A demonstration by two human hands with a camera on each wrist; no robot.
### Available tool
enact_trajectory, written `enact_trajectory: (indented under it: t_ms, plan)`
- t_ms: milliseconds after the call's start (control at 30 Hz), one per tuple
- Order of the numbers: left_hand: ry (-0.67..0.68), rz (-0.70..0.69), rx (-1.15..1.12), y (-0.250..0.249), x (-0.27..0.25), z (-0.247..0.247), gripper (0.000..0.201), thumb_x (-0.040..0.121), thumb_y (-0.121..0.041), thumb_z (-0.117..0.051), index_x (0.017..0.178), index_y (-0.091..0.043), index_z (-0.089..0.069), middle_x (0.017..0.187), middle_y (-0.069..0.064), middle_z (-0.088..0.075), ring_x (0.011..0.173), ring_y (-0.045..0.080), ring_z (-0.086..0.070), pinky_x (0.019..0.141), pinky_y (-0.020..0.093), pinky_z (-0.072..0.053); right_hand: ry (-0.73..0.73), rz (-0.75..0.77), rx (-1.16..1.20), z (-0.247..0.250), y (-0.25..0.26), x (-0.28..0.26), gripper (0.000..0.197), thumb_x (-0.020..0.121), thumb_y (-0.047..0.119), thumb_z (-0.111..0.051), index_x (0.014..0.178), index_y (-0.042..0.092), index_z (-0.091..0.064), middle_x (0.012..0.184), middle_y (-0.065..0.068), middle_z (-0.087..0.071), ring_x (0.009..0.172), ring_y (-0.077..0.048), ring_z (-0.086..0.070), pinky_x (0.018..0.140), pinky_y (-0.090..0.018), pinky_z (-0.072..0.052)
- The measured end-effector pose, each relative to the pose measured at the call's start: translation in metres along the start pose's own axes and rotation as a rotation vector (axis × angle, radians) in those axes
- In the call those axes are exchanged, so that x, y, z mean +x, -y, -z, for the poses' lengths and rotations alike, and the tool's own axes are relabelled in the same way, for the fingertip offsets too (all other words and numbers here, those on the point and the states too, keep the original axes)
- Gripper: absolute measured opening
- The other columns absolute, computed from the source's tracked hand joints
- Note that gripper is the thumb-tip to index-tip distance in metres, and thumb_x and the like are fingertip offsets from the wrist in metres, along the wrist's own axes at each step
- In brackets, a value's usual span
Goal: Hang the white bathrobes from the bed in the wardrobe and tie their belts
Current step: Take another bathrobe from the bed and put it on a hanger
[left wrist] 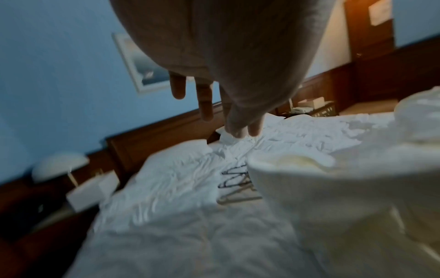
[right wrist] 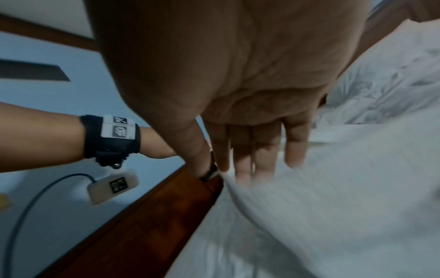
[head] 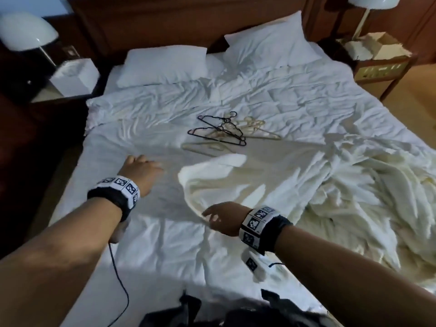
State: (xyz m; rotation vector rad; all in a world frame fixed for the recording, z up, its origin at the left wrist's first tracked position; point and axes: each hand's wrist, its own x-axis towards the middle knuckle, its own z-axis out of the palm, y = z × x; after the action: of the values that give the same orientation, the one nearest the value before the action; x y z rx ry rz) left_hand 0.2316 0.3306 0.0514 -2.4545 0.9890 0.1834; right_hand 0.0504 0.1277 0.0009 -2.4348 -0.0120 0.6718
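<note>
Cream-white bathrobes lie in a rumpled heap on the right half of the bed. One flap of bathrobe spreads toward the middle and looks blurred. My right hand hovers at that flap's near edge, and its straight fingers touch the bathrobe edge without curling round it. My left hand is stretched out over the bare sheet to the left and holds nothing; its fingers hang straight. A pile of black and cream hangers lies mid-bed beyond both hands, partly hidden behind the bathrobe in the left wrist view.
Two pillows rest against the wooden headboard. Nightstands with lamps stand at both sides; the right nightstand carries folded white items. A black cable hangs from my left wrist. Dark cloth sits at the bed's foot.
</note>
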Motion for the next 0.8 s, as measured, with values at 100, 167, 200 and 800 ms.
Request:
enact_trajectory:
  t_ms: [100, 167, 200, 800]
  plan:
    - [0.134, 0.006, -0.169, -0.026, -0.003, -0.045, 0.04, 0.097, -0.03, -0.049, 0.133, -0.045, -0.049, 0.148, -0.015, -0.04, 0.131, 0.019, -0.038, 0.107, 0.039, -0.03, 0.015, -0.059, -0.03, -0.001, -0.019, 0.022, 0.036, 0.094, 0.026, -0.056, 0.129, 0.027, -0.06, 0.128, 0.0, -0.063, 0.118, -0.019, -0.056, 0.102, -0.026, -0.039]
    - [0.211, 0.029, -0.258, -0.043, -0.004, -0.071, 0.037, 0.099, -0.035, -0.046, 0.134, -0.044, -0.048, 0.15, -0.014, -0.039, 0.134, 0.017, -0.038, 0.109, 0.039, -0.026, -0.013, -0.1, -0.073, 0.008, -0.038, 0.037, 0.034, 0.094, 0.026, -0.057, 0.127, 0.026, -0.061, 0.127, 0.0, -0.063, 0.119, -0.019, -0.056, 0.1, -0.024, -0.038]
    - [0.243, 0.049, -0.311, -0.049, -0.004, -0.081, 0.036, 0.099, -0.037, -0.046, 0.134, -0.044, -0.048, 0.15, -0.013, -0.039, 0.134, 0.016, -0.037, 0.109, 0.039, -0.025, -0.023, -0.118, -0.092, 0.013, -0.05, 0.047, 0.032, 0.094, 0.026, -0.057, 0.126, 0.025, -0.062, 0.126, 0.0, -0.064, 0.118, -0.019, -0.056, 0.099, -0.023, -0.037]
    - [0.368, 0.175, -0.852, -0.051, 0.167, -0.141, 0.033, 0.095, -0.034, -0.054, 0.127, -0.026, -0.058, 0.13, 0.0, -0.061, 0.116, 0.025, -0.058, 0.101, 0.043, -0.045, -0.019, -0.314, -0.241, 0.092, -0.218, 0.296, 0.025, 0.091, 0.026, -0.058, 0.114, 0.021, -0.066, 0.126, -0.009, -0.062, 0.115, -0.031, -0.058, 0.092, -0.033, -0.046]
